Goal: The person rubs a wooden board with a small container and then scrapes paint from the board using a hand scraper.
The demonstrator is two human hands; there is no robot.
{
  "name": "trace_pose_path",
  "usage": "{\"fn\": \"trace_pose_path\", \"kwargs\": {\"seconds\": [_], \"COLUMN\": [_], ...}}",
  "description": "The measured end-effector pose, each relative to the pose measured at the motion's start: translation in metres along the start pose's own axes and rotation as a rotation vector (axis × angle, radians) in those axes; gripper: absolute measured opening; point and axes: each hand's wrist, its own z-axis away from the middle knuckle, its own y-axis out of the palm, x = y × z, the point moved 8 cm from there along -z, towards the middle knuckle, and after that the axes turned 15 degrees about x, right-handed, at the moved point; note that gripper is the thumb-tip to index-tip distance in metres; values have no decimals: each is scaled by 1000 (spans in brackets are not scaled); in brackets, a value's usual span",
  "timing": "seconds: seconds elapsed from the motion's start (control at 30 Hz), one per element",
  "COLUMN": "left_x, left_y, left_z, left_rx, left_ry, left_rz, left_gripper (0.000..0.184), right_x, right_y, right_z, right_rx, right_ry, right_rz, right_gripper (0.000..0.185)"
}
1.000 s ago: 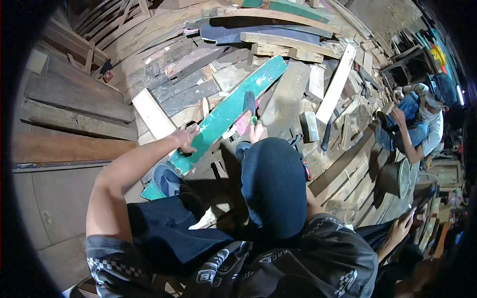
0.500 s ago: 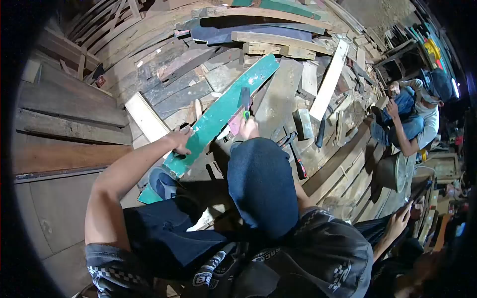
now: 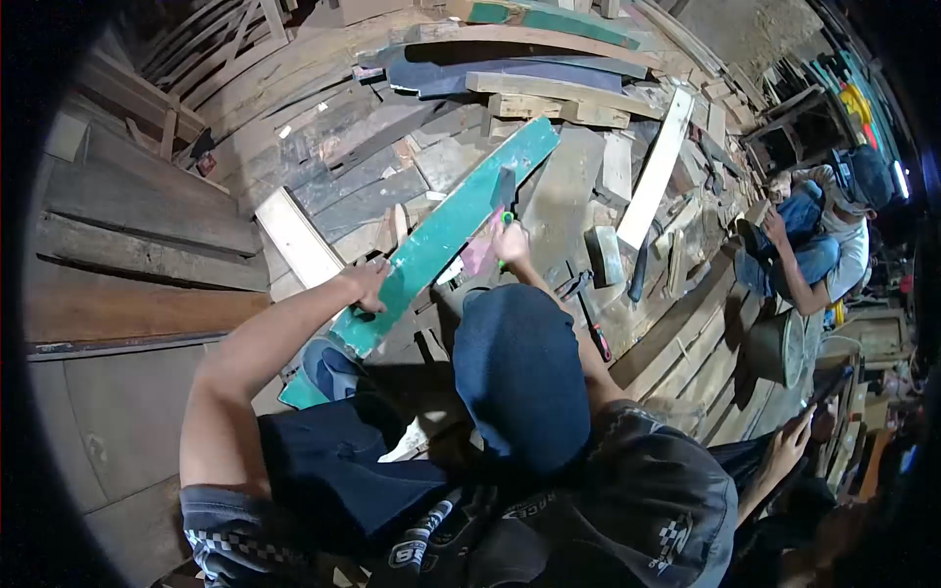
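Observation:
A long green painted board (image 3: pixel 441 230) lies diagonally in front of me, its surface chipped with pale spots. My left hand (image 3: pixel 365 284) grips its left edge near the lower end. My right hand (image 3: pixel 512 242) is closed around the green-and-black handle of what looks like a hand saw (image 3: pixel 504 189). The dark blade reaches over the board's right side; whether its teeth are in the wood, I cannot tell. A shoe (image 3: pixel 329 367) rests against the board's near end. Just left of my right hand is a pink piece (image 3: pixel 477 257).
Pincers (image 3: pixel 574 282) and a red-and-black-handled tool (image 3: pixel 596 333) lie right of my arm. A pale plank (image 3: pixel 657 167), wood block (image 3: pixel 605 255) and dark-handled tool (image 3: pixel 642 269) lie beyond. Scrap boards surround the board. Another person (image 3: pixel 814 230) sits at right by a bucket (image 3: pixel 776 348).
My right hand and the saw have shifted slightly up and right, the blade reaching further across the board. The whole view has shifted slightly. My left hand keeps its place on the board.

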Motion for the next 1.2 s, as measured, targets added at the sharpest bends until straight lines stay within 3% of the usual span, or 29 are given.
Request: {"fn": "trace_pose_path", "kwargs": {"seconds": [0.3, 0.47, 0.53, 0.6, 0.67, 1.2], "left_x": [-2, -1, -3, -3, -2, -8], "left_y": [-3, -1, -3, -4, -3, -8], "left_z": [6, 1, 8, 10, 8, 18], "left_rx": [-3, -18, -46, -18, -6, -18], "left_ry": [8, -1, 29, 25, 25, -18], "left_rz": [-56, -23, -48, -14, -8, -38], "left_gripper": [108, 111, 110, 110, 110, 110], "right_x": [-14, 1, 5, 7, -14, -10], "right_y": [21, 4, 5, 3, 27, 30], "right_z": [26, -27, -40, -14, 2, 5], "right_rx": [-27, -55, 53, 0, -104, 5], "right_ry": [1, -10, -17, 56, -57, -3], "right_rz": [-14, 31, -38, -23, 45, -16], "right_gripper": [43, 44, 51, 50, 48, 48]}}
